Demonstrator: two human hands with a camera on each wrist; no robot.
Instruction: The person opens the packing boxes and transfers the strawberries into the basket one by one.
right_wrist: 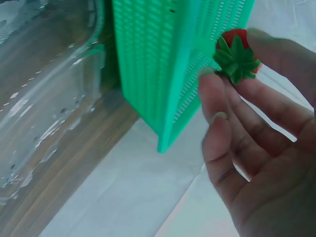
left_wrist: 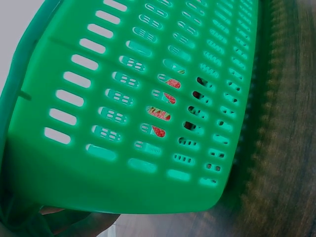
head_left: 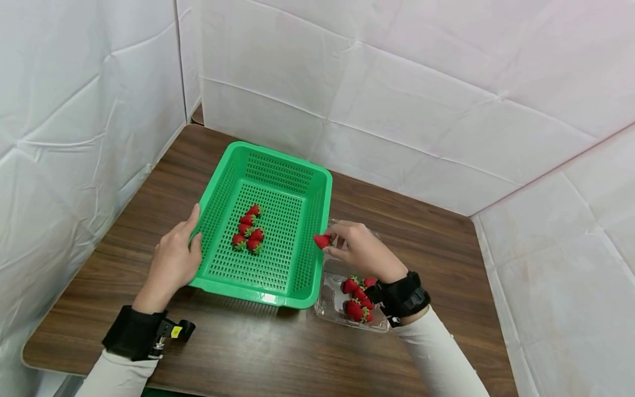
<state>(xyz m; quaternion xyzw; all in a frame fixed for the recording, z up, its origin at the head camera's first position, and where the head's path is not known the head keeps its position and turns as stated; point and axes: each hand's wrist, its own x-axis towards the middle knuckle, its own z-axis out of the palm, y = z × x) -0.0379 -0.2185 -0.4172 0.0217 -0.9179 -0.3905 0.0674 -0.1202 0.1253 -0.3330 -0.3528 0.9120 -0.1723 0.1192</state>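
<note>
My right hand pinches a strawberry between thumb and fingertips, right at the basket's right rim. In the right wrist view, the green leaves of this strawberry face the camera. The green plastic basket has slotted walls, and several strawberries lie grouped on its floor, left of the middle. At the basket's left rim, my left hand grips the edge with its thumb on the inner side. Beneath my right forearm, a clear plastic box contains several more strawberries.
The basket and box stand side by side on a brown wood-grain table. White sheeting hangs behind the table and along both sides. A black wrist strap with a camera sits on the left forearm.
</note>
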